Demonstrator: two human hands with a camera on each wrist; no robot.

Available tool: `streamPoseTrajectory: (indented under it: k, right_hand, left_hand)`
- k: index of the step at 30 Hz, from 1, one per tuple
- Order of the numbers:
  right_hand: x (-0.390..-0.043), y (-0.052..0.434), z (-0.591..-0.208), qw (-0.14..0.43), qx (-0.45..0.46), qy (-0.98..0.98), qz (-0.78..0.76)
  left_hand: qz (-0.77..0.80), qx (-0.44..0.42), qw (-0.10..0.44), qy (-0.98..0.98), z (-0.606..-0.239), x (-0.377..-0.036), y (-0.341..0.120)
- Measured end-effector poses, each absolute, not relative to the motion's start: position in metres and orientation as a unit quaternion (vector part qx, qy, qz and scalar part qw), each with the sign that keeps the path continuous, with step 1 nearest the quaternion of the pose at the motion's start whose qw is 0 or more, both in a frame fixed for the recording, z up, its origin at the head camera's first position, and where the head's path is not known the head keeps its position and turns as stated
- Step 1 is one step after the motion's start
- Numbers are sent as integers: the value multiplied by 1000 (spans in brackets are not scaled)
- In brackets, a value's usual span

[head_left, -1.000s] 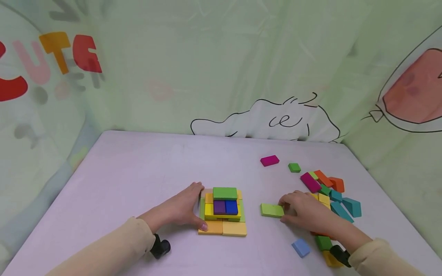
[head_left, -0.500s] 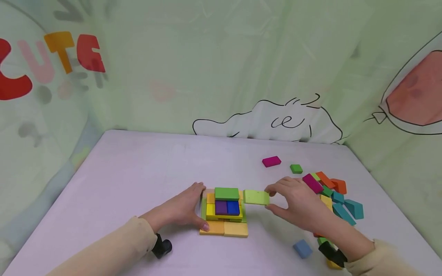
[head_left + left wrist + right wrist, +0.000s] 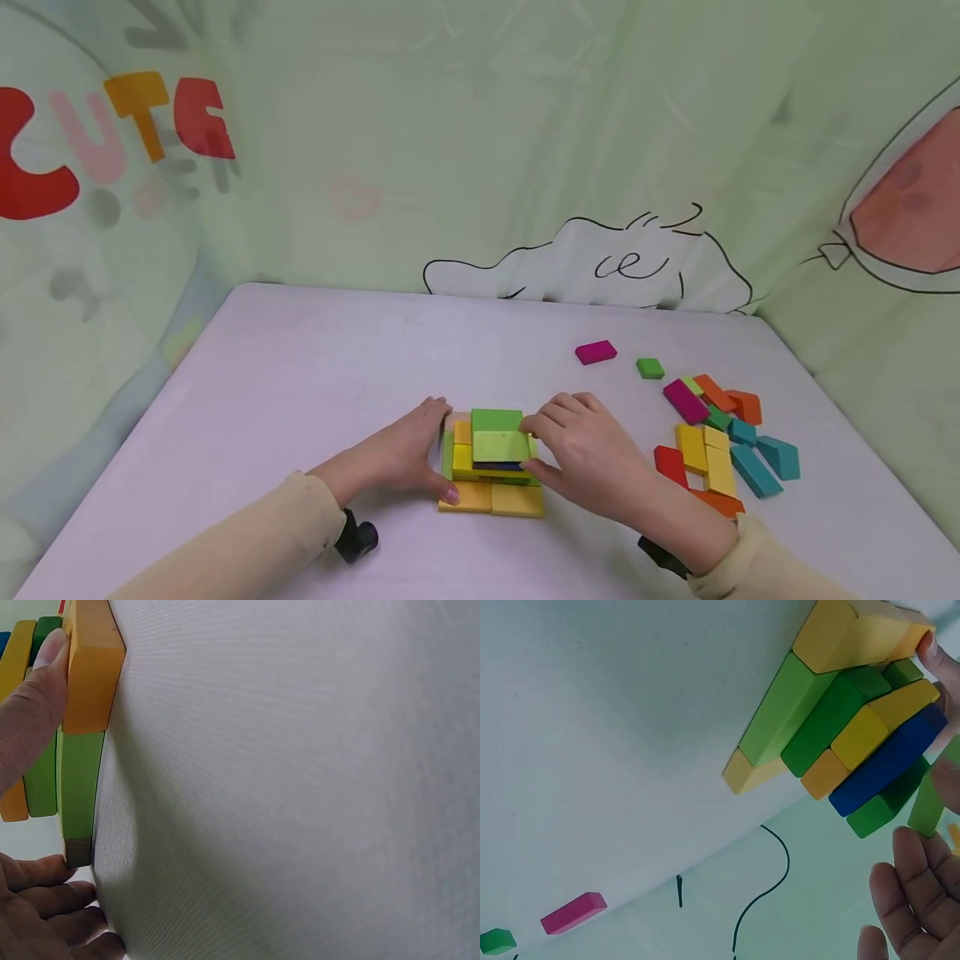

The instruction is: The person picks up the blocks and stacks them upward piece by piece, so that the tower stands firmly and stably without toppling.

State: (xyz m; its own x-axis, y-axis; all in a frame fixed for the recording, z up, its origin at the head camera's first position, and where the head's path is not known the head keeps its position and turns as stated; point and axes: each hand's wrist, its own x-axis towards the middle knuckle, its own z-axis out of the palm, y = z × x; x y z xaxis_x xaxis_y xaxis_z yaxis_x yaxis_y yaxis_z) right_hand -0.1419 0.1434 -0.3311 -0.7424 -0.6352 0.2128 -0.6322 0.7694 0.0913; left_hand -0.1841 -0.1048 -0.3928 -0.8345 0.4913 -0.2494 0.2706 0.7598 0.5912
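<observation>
The left hand [image 3: 401,446] is spread wide, its thumb touching an orange block [image 3: 467,497] in the lowest layer of the stack [image 3: 462,460], which stands just to this hand's right. The right hand [image 3: 588,450] pinches a light green block [image 3: 498,447] over the stack, left of its fingertips; contact beneath is unclear. Loose blocks [image 3: 720,473] lie right of this hand, a magenta block [image 3: 596,352] beyond it.
</observation>
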Motion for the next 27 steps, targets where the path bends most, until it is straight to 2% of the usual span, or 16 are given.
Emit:
streamPoseTrajectory:
  k: [16, 27]
  right_hand:
    - [-143, 142, -334, 93, 311, -946, 2]
    - [-145, 143, -331, 93, 327, -940, 19]
  left_hand:
    - [280, 208, 200, 916, -393, -184, -105]
    - [280, 209, 200, 915, -393, -184, -106]
